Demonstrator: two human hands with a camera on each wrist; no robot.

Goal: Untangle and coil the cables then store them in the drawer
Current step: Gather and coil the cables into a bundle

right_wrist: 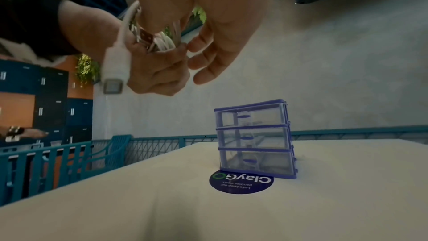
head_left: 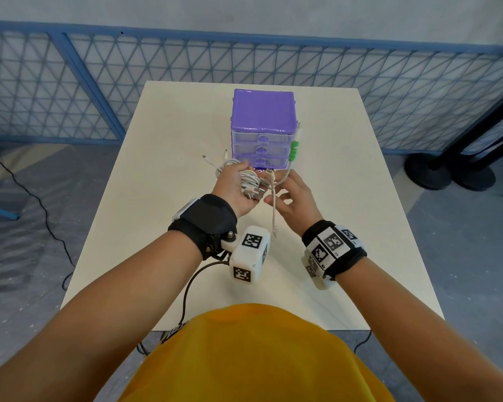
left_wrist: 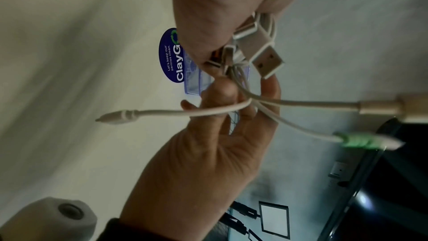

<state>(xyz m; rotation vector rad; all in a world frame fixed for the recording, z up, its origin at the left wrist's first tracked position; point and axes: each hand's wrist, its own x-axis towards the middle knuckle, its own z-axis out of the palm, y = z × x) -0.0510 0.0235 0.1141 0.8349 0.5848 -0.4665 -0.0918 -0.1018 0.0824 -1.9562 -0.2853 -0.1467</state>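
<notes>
My left hand (head_left: 230,184) grips a bundle of white cables (head_left: 250,181) in its curled fingers, raised above the table in front of the purple drawer unit (head_left: 263,111). Several USB plugs (left_wrist: 266,60) stick out of the fist. One loose end (head_left: 273,216) hangs down between my hands. Another strand rises to a green plug (head_left: 294,149). My right hand (head_left: 296,195) is just right of the bundle, its fingers (left_wrist: 220,94) loosely spread and touching the loose strands. The unit's three clear drawers (right_wrist: 252,135) are closed.
The cream table (head_left: 172,140) carries a round blue sticker (right_wrist: 241,183) in front of the drawer unit. A blue mesh fence (head_left: 99,82) runs behind the table. Black stand bases (head_left: 447,172) sit on the floor at the right.
</notes>
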